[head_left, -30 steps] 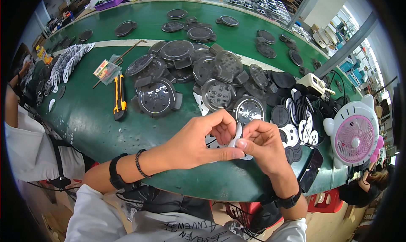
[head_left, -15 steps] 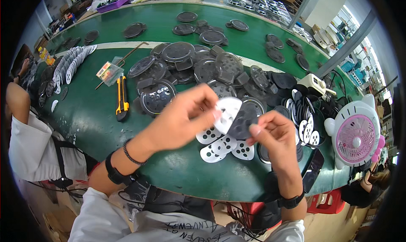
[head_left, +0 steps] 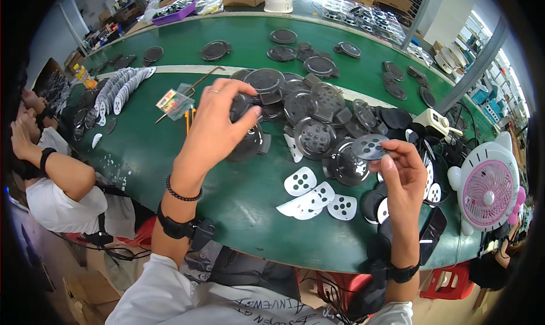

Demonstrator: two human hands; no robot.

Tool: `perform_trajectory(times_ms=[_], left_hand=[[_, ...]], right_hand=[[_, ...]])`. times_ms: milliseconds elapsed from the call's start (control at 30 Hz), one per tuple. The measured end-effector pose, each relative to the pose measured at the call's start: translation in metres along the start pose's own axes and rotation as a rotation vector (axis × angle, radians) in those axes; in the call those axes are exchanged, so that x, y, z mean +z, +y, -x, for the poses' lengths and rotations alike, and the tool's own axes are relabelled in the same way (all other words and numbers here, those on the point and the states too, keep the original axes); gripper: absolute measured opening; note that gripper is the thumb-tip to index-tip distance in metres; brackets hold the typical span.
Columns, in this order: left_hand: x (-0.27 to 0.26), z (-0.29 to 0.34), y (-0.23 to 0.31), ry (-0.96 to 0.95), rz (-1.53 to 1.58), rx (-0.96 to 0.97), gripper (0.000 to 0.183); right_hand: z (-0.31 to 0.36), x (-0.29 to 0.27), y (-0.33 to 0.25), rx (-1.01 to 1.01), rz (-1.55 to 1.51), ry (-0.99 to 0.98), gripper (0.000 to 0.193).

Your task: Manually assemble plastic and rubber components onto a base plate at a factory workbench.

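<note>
My left hand (head_left: 218, 126) reaches forward over the green table (head_left: 170, 154), and its fingers close on the top of a black round plastic housing (head_left: 252, 143) at the near edge of a pile. To the right, my right hand (head_left: 400, 174) is raised and pinches a small grey perforated disc (head_left: 369, 147) between thumb and fingertips. Between the two hands, several white petal-shaped pieces with holes (head_left: 309, 200) lie flat on the table.
A heap of black round housings (head_left: 318, 115) fills the table's middle. A pink and white fan with ears (head_left: 488, 188) stands at right, with a dark phone (head_left: 434, 234) near it. A small clear bag (head_left: 175, 102) and rows of white pieces (head_left: 122, 89) lie at left. Another person (head_left: 51, 177) sits at far left.
My left hand let go of the white piece and moved up-left to the black housing. My right hand lifted with the grey disc. The white pieces now lie on the table.
</note>
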State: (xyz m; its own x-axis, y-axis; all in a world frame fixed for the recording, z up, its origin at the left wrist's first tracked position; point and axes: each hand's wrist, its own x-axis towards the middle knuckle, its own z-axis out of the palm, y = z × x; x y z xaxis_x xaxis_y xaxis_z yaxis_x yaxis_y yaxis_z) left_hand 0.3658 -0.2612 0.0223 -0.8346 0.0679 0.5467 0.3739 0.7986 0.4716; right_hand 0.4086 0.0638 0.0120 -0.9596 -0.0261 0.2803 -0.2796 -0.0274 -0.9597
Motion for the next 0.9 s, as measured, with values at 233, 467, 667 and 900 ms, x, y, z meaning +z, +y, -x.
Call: perform_trajectory(times_ms=[233, 467, 667, 900], left_hand=[[-0.026, 0.022, -0.029, -0.316, -0.149, -0.257, 0.072], [-0.026, 0.014, -0.024, -0.222, -0.057, -0.182, 0.034], [-0.024, 0.006, -0.019, 0.055, 0.175, -0.197, 0.018], [-0.026, -0.001, -0.008, 0.222, 0.802, -0.292, 0.025]], right_hand=[[0.003, -0.005, 0.006, -0.053, 0.107, -0.044, 0.031], [0.0, -0.004, 0.008, -0.251, 0.303, -0.033, 0.024], [0.002, 0.004, 0.009, -0.196, 0.067, -0.119, 0.024], [0.008, 0.01, 0.005, -0.075, -0.058, -0.156, 0.029]])
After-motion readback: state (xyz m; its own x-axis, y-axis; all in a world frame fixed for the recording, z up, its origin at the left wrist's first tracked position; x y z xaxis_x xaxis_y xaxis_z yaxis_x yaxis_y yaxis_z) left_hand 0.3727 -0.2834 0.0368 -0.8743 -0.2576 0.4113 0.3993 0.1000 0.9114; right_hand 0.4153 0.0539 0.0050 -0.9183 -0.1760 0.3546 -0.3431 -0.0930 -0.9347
